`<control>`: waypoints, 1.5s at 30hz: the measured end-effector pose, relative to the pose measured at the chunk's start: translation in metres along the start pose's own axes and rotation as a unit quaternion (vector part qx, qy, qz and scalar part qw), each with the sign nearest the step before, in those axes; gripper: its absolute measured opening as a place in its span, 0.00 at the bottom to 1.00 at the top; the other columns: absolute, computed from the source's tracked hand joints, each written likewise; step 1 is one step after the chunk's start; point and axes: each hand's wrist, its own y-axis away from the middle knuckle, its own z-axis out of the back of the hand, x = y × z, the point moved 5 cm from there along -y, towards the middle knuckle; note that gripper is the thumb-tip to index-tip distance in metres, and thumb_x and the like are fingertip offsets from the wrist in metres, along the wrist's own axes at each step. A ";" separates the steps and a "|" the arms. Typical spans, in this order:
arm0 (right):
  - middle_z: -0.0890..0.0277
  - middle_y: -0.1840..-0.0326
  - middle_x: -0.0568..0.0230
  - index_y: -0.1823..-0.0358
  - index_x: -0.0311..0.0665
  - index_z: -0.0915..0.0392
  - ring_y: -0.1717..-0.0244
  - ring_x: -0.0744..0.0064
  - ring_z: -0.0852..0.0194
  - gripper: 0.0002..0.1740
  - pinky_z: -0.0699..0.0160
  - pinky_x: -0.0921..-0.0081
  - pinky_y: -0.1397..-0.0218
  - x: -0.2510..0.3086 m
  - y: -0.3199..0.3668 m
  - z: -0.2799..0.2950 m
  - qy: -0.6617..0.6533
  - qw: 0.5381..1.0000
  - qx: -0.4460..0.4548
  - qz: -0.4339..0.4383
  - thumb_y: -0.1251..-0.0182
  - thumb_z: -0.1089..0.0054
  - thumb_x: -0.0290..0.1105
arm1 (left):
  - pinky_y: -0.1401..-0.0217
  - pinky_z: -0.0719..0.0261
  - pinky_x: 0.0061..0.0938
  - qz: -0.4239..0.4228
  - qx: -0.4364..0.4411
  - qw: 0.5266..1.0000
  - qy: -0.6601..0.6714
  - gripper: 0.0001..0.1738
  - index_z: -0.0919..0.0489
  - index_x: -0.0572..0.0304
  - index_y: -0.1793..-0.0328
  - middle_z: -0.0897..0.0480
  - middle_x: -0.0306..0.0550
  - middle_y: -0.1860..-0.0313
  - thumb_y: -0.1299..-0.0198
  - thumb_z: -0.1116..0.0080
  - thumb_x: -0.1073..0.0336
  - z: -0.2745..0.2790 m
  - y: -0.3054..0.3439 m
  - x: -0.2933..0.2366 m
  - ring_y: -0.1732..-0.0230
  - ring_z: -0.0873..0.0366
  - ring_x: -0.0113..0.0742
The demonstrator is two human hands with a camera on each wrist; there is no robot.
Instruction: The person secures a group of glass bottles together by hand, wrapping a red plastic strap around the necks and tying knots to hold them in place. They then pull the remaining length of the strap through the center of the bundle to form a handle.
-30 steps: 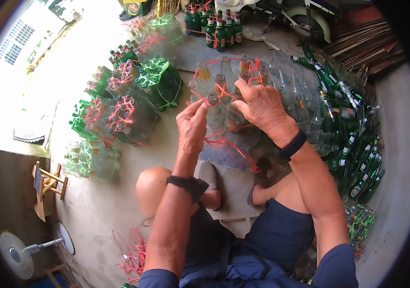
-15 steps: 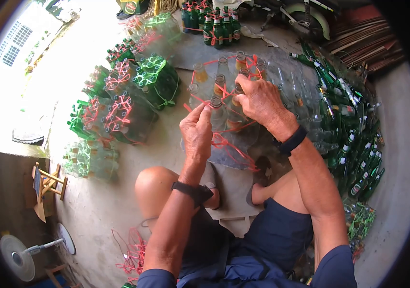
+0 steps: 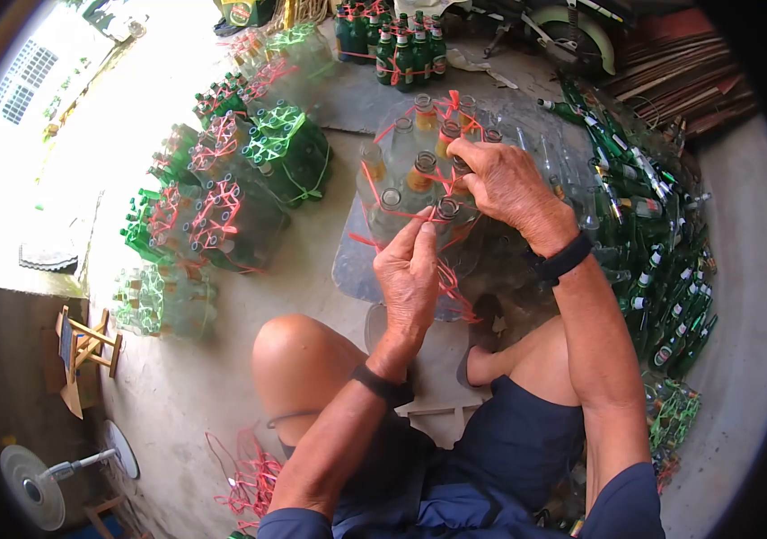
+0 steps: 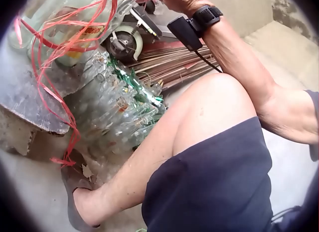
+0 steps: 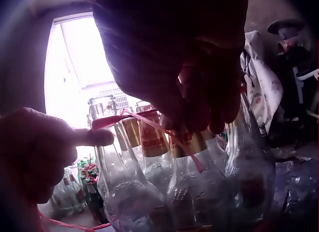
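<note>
Clear glass bottles (image 3: 425, 171) stand upright in a cluster on a dark grey slab (image 3: 357, 274), with red plastic string (image 3: 367, 190) running round and between their necks. My left hand (image 3: 409, 283) pinches the string between thumb and forefinger, right at the neck of the nearest bottle (image 3: 447, 212). The right hand (image 3: 514, 193) has its fingers curled round a bottle neck at the cluster's right side. Seen from the right wrist, the left fingertip presses string (image 5: 107, 122) against a bottle neck. Loose string (image 4: 52, 95) dangles below in the left wrist view.
Tied bundles of green bottles (image 3: 289, 166) and clear bottles (image 3: 168, 296) stand on the left. Loose green bottles (image 3: 644, 207) lie heaped along the right. More green bottles (image 3: 409, 58) stand behind, near a motorbike wheel (image 3: 577, 40). Red string (image 3: 253, 472) lies on the floor.
The bottle cluster has turned and shifted right, bringing a different side toward me. My left hand has moved right with the string; the right hand has moved slightly right, still at the necks.
</note>
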 end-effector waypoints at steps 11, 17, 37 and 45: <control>0.13 0.55 0.44 0.39 0.41 0.22 0.49 0.37 0.14 0.23 0.16 0.44 0.46 -0.001 0.002 0.007 -0.019 0.999 0.004 -0.030 0.38 0.35 0.24 | 0.52 0.24 0.17 0.021 0.080 0.996 0.038 0.15 0.11 0.67 0.37 0.13 0.33 0.55 0.24 0.37 0.68 0.013 -0.019 0.002 0.57 0.24 0.17; 0.16 0.56 0.47 0.43 0.41 0.18 0.49 0.40 0.15 0.19 0.15 0.49 0.46 0.018 0.000 0.026 0.019 0.998 -0.051 0.020 0.36 0.39 0.22 | 0.50 0.23 0.19 0.034 0.097 0.992 0.069 0.13 0.10 0.68 0.41 0.12 0.34 0.54 0.24 0.36 0.68 0.013 -0.024 0.003 0.55 0.22 0.18; 0.12 0.57 0.47 0.51 0.37 0.10 0.55 0.46 0.13 0.19 0.17 0.57 0.51 0.055 -0.037 -0.013 -0.071 0.943 0.319 0.060 0.39 0.45 0.22 | 0.72 0.26 0.35 0.043 -0.097 0.990 -0.091 0.20 0.09 0.69 0.65 0.20 0.51 0.84 0.34 0.25 0.55 0.018 -0.035 0.025 0.79 0.28 0.25; 0.13 0.56 0.50 0.52 0.39 0.09 0.54 0.43 0.13 0.16 0.17 0.54 0.51 0.066 -0.044 -0.011 0.002 0.927 0.365 0.083 0.39 0.39 0.23 | 0.72 0.27 0.38 0.036 -0.108 0.988 -0.104 0.24 0.10 0.67 0.68 0.18 0.54 0.83 0.32 0.27 0.50 0.017 -0.033 0.023 0.81 0.28 0.30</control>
